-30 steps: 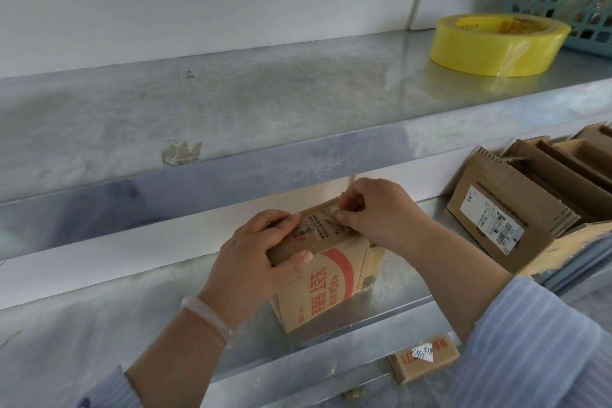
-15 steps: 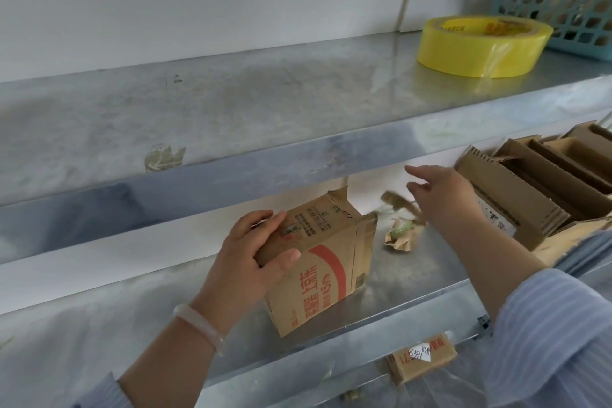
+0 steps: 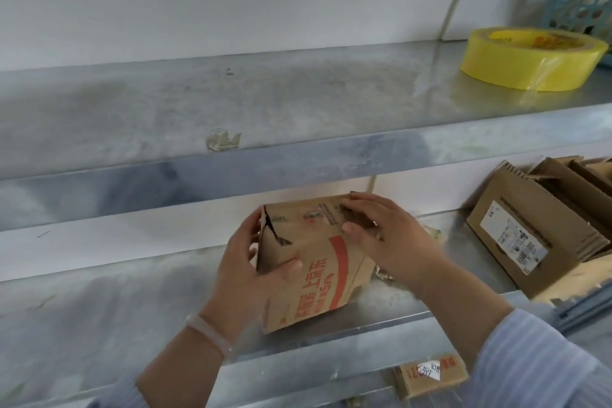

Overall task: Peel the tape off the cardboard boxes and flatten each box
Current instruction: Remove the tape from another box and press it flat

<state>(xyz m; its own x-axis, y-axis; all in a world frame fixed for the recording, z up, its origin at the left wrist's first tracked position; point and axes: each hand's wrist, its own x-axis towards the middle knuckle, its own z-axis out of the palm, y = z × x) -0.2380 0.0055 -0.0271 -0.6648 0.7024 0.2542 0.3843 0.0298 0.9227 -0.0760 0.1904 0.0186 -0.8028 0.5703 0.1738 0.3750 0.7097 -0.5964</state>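
Note:
A small brown cardboard box (image 3: 311,262) with red print stands tilted on the lower metal shelf (image 3: 132,308). My left hand (image 3: 245,262) grips its left end, thumb on the front face and fingers behind a torn, partly raised flap. My right hand (image 3: 384,235) holds the box's upper right corner, fingers laid over the top and thumb pressing the front face. A crumpled scrap of peeled tape (image 3: 430,233) lies on the shelf behind my right wrist, mostly hidden.
Several flattened cardboard boxes (image 3: 530,235) lean together at the right of the lower shelf. A yellow tape roll (image 3: 533,58) and a blue plastic basket (image 3: 576,0) sit on the upper shelf. Another labelled cardboard piece (image 3: 430,374) lies below the shelf's front edge.
My right hand dropped a strip of tape on the shelf to the right, then came back onto the box's top right corner. The box has been turned and tilted; my left hand kept hold.

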